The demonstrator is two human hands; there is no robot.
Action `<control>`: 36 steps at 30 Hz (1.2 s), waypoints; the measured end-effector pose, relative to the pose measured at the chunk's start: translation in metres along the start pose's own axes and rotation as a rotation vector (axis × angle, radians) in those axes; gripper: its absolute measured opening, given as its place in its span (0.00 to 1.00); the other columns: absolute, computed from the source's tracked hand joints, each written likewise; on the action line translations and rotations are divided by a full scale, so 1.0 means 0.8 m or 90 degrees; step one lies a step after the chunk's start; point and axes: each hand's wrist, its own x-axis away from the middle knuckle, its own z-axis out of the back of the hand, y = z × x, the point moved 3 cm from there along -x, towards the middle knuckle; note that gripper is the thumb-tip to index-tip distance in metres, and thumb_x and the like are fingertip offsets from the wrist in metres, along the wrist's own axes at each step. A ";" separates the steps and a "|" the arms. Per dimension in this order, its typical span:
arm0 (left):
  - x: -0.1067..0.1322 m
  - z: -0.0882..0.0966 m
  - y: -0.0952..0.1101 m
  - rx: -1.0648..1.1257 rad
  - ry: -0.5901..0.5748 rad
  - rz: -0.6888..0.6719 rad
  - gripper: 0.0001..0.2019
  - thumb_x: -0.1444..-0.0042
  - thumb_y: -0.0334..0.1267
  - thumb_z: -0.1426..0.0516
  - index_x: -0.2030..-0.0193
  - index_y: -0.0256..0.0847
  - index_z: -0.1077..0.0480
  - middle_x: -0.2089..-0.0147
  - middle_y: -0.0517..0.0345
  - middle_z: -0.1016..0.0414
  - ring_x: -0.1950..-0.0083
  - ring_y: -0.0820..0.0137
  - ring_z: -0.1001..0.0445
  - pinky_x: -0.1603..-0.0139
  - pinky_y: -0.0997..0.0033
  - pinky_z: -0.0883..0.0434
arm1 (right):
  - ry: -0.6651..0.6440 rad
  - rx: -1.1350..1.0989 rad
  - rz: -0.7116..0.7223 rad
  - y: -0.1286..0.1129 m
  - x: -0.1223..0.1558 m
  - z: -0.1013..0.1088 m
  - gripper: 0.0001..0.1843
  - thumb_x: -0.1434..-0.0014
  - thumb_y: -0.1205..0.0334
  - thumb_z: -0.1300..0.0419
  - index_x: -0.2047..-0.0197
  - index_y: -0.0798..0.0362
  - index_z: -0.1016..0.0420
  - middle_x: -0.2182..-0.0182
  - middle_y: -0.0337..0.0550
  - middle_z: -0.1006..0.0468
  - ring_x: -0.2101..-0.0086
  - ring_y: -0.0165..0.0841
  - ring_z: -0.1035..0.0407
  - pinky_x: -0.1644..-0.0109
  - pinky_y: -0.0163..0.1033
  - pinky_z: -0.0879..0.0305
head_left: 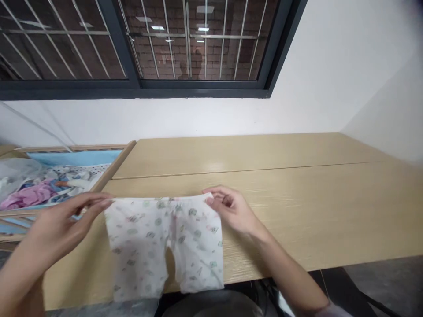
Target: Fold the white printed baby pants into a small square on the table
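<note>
A small pair of white baby trousers [142, 242] with a faint green and pink print hangs from its waistband, its legs reaching down over the table's front edge. My left hand [68, 224] pinches the left end of the waistband between its fingertips. At the right end, my right hand [231, 209] grips the waistband too. The light wood-grain table [280, 207] lies under the trousers and both hands.
Left of the table stands a wooden-framed crib [112, 169] with blue padding, holding a heap of mixed clothes [33, 193] and a clear plastic bag. A white wall and a barred window [139, 44] rise behind the table. A dark chair [343, 286] stands at lower right.
</note>
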 end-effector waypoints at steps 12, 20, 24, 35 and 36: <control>-0.178 -0.193 0.099 -0.067 -0.094 -0.078 0.15 0.31 0.35 0.54 0.52 0.36 0.27 0.48 0.45 0.21 0.47 0.60 0.26 0.47 0.66 0.34 | 0.103 0.383 -0.137 0.165 -0.177 0.110 0.08 0.40 0.64 0.41 0.59 0.57 0.24 0.64 0.43 0.21 0.65 0.30 0.29 0.60 0.33 0.34; -0.135 -0.217 0.162 -0.087 -0.117 -0.087 0.17 0.32 0.36 0.53 0.42 0.29 0.32 0.42 0.31 0.28 0.40 0.50 0.31 0.41 0.53 0.37 | 0.110 0.460 -0.189 0.233 -0.218 0.114 0.08 0.44 0.69 0.40 0.60 0.57 0.22 0.68 0.41 0.22 0.68 0.29 0.30 0.61 0.32 0.38; 0.001 -0.235 0.236 -0.015 -0.256 -0.250 0.18 0.32 0.52 0.50 0.58 0.42 0.24 0.58 0.52 0.20 0.56 0.61 0.23 0.49 0.61 0.31 | 0.115 0.481 -0.206 0.247 -0.220 0.120 0.11 0.44 0.65 0.37 0.57 0.57 0.23 0.64 0.43 0.20 0.65 0.31 0.29 0.60 0.33 0.38; 0.142 -0.297 0.281 0.056 -0.476 -0.338 0.16 0.37 0.38 0.50 0.57 0.35 0.23 0.58 0.37 0.19 0.57 0.50 0.20 0.56 0.51 0.29 | 0.089 0.494 -0.217 0.224 -0.219 0.120 0.06 0.45 0.64 0.35 0.64 0.54 0.27 0.69 0.40 0.21 0.68 0.30 0.31 0.65 0.32 0.41; 0.139 -0.295 0.278 0.060 -0.475 -0.327 0.15 0.38 0.38 0.49 0.57 0.35 0.23 0.59 0.38 0.19 0.57 0.51 0.20 0.56 0.52 0.29 | 0.090 0.488 -0.212 0.219 -0.220 0.118 0.06 0.45 0.64 0.36 0.63 0.55 0.27 0.69 0.40 0.22 0.68 0.29 0.31 0.65 0.32 0.41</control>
